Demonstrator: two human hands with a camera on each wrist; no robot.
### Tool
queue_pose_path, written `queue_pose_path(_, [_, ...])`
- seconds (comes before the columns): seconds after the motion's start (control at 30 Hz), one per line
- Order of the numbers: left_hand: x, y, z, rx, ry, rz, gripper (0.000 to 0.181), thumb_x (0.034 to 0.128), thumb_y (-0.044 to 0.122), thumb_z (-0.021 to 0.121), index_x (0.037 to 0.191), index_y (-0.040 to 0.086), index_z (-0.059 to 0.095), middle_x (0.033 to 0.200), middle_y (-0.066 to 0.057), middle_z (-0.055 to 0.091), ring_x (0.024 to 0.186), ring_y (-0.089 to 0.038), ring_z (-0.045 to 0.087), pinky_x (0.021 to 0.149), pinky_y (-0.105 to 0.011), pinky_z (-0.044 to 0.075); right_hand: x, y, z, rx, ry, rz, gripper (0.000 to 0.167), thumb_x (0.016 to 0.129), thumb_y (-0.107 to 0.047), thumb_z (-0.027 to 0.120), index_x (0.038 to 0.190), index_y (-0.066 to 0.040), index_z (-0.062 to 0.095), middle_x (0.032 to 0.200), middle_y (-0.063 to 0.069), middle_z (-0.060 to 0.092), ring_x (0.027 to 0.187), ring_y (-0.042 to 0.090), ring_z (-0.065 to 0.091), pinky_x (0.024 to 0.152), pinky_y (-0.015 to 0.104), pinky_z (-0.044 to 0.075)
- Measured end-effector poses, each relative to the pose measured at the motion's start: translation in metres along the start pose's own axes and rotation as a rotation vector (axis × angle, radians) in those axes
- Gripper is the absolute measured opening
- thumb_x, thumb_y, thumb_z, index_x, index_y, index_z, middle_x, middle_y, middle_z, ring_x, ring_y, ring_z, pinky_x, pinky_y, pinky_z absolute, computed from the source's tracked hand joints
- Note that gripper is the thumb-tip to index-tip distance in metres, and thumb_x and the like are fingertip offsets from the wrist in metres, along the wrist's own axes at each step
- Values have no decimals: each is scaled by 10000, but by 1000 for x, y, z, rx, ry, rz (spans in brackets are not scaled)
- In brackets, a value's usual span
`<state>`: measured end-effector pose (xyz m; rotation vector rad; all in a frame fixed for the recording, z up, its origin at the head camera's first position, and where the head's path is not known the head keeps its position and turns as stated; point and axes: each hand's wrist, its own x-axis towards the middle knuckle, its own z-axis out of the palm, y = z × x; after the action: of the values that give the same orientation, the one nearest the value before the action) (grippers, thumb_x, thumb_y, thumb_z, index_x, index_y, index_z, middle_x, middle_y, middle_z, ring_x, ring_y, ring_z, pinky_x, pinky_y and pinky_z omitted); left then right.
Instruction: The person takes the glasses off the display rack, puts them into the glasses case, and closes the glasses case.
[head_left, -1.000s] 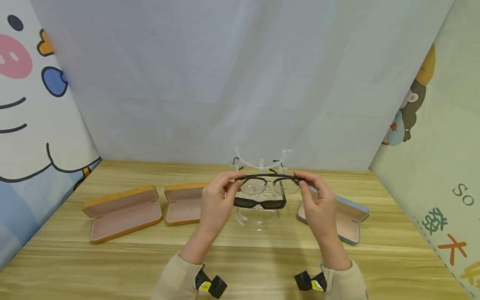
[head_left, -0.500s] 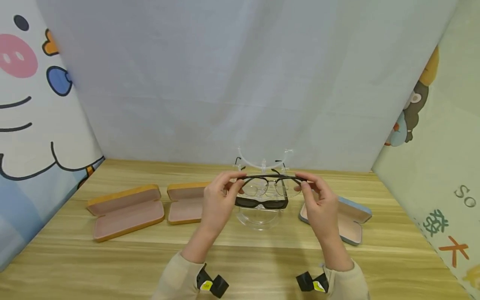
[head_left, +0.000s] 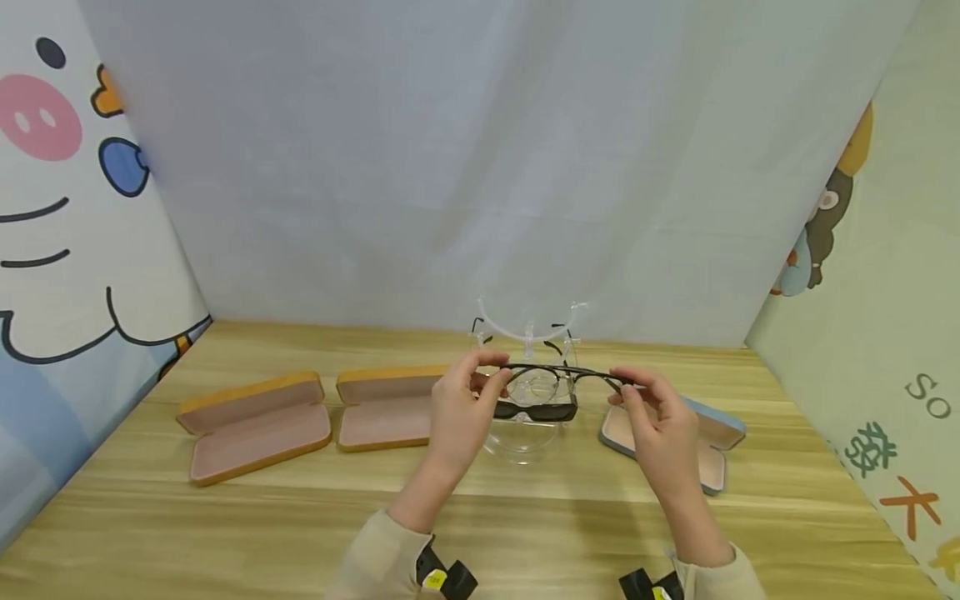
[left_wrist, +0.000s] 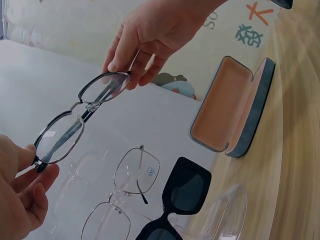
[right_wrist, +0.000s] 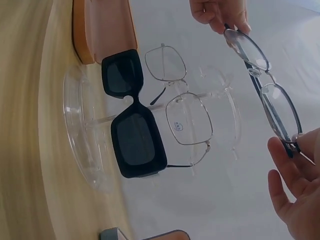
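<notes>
Between my two hands I hold a pair of eyeglasses (left_wrist: 92, 106) with dark upper rims and clear lenses. My left hand (head_left: 467, 408) pinches one end of the frame by the hinge; my right hand (head_left: 662, 433) pinches the other end. The glasses are up in front of a clear display stand (head_left: 517, 457), apart from it. On the stand's lower level sit black sunglasses (right_wrist: 137, 135). Above them rest thin metal-rimmed glasses (right_wrist: 190, 120). In the head view the held frame partly covers these.
An open orange case (head_left: 258, 437) with pink lining lies at the left on the wooden table (head_left: 300, 542). Another open orange case (head_left: 384, 423) sits beside the left hand. An open blue-grey case (left_wrist: 225, 105) lies at the right, partly behind the right hand. A grey-white cloth (head_left: 450, 167) hangs behind.
Both hands have shifted right and slightly down with the eyeglasses, which now slope a little down to the right. Stand, sunglasses and cases look unmoved apart from slight camera motion.
</notes>
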<state>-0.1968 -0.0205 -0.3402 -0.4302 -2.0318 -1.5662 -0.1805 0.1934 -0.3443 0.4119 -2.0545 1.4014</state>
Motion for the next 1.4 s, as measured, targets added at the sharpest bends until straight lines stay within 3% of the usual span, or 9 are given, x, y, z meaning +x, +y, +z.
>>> queue_pose_path(0.27, [-4, 3, 16, 4, 1, 13, 123, 841, 118, 642, 959, 87, 648, 911, -26, 628, 611, -97, 616, 468, -200, 461, -4, 7, -14, -60, -1, 20, 204, 922, -54, 506, 1104, -17, 592, 1010, -33, 633, 800, 5, 613, 742, 94, 462])
queue_pose_path(0.47, [-7, 4, 26, -30, -24, -7, 134, 844, 153, 643, 959, 86, 659, 933, -34, 595, 616, -101, 615, 499, -193, 482, -8, 11, -24, -68, 11, 101, 186, 926, -83, 508, 1072, -29, 610, 916, -97, 627, 788, 43, 619, 726, 104, 467])
queue_pose_path(0.7, [-9, 1, 42, -46, -52, -29, 127, 844, 177, 644, 936, 91, 660, 927, -39, 592, 614, -126, 614, 529, -185, 485, -12, 18, -35, -74, 22, 161, 188, 928, -84, 503, 1072, -9, 597, 942, -127, 624, 774, 22, 609, 725, 110, 467])
queue_pose_path(0.83, [-10, 0, 51, -40, -47, -40, 100, 842, 168, 649, 921, 108, 664, 935, -34, 605, 604, -85, 597, 525, -177, 484, -13, 20, -41, -81, 15, 172, 193, 929, -81, 500, 1084, -8, 591, 951, -149, 622, 784, 34, 614, 731, 102, 466])
queue_pose_path(1.07, [-12, 3, 64, -15, 4, 18, 88, 845, 127, 647, 914, 76, 670, 903, -35, 632, 586, -66, 590, 517, -140, 473, -15, 23, -51, -103, 4, 171, 201, 930, -72, 496, 1099, 2, 576, 955, -153, 618, 775, 2, 600, 724, 86, 464])
queue_pose_path(1.4, [-15, 4, 74, -2, -38, -4, 146, 855, 84, 625, 991, 89, 676, 944, -38, 641, 612, -68, 605, 500, -117, 460, -14, 27, -65, -203, -2, 191, 209, 926, -87, 510, 1106, -4, 576, 877, -233, 601, 767, -42, 595, 680, 66, 454])
